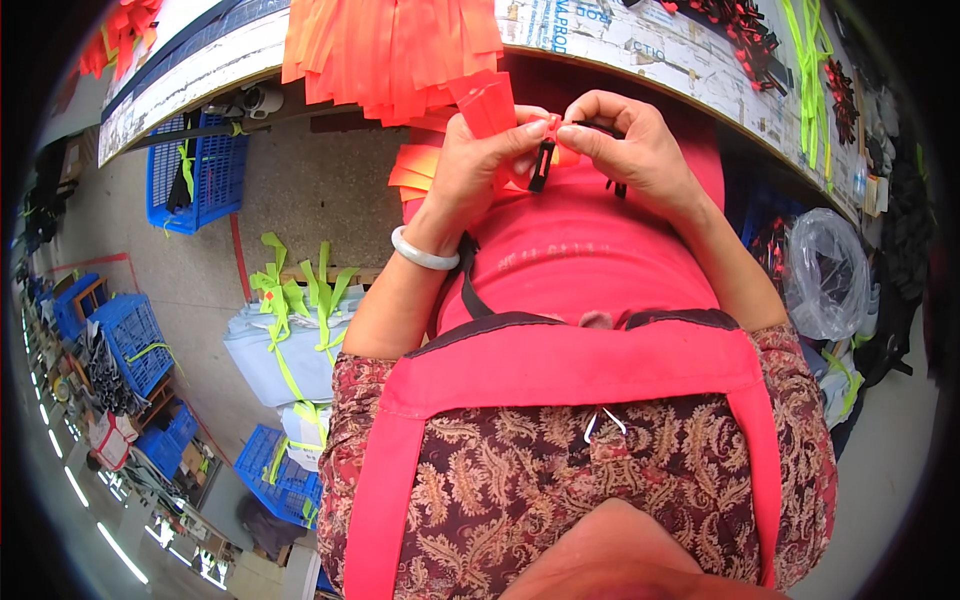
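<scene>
Close together at the table's front edge, both my hands are closed, fingertips nearly touching in front of the apron. My left hand [475,165] holds folded orange-red strips [485,103] between thumb and fingers. Beside its thumb tip hangs a small black plastic buckle-like piece [542,167]. My right hand [640,150] pinches the red end at the fingertips, with another black piece [598,128] partly hidden in its fingers. How the black pieces join the strips is too small to tell. More orange strips [412,172] hang below my left hand.
A thick bundle of orange strips [390,55] drapes over the edge of the worn white table [640,55]. Black-and-red pieces [735,45] and yellow-green straps [808,70] lie on its right. Blue crates [205,180] and tied light-blue bundles [285,340] stand on the left; a clear plastic bag [828,275] is at right.
</scene>
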Action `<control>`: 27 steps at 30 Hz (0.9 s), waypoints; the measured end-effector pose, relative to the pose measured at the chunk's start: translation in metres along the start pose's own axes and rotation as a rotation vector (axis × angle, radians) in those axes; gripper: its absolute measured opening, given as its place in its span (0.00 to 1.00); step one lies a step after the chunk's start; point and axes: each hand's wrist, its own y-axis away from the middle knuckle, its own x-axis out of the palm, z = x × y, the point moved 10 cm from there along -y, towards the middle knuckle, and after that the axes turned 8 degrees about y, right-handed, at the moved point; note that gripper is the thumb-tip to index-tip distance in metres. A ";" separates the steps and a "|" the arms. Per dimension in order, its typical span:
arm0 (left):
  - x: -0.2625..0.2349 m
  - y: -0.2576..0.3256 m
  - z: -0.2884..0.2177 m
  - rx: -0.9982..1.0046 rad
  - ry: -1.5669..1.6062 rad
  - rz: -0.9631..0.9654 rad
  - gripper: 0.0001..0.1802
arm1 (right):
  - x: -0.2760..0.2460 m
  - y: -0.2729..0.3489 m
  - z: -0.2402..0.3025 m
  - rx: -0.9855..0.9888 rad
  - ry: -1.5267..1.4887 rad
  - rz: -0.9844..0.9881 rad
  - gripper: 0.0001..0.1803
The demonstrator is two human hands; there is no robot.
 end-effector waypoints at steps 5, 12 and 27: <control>-0.009 -0.004 -0.012 0.004 0.171 -0.003 0.11 | 0.025 0.007 0.006 -0.076 -0.022 0.139 0.08; -0.008 -0.001 -0.004 -0.042 0.027 -0.006 0.13 | 0.004 0.002 0.001 -0.005 -0.001 -0.065 0.10; 0.000 0.000 -0.004 -0.060 -0.090 0.102 0.13 | 0.004 0.004 -0.002 0.027 -0.065 -0.046 0.11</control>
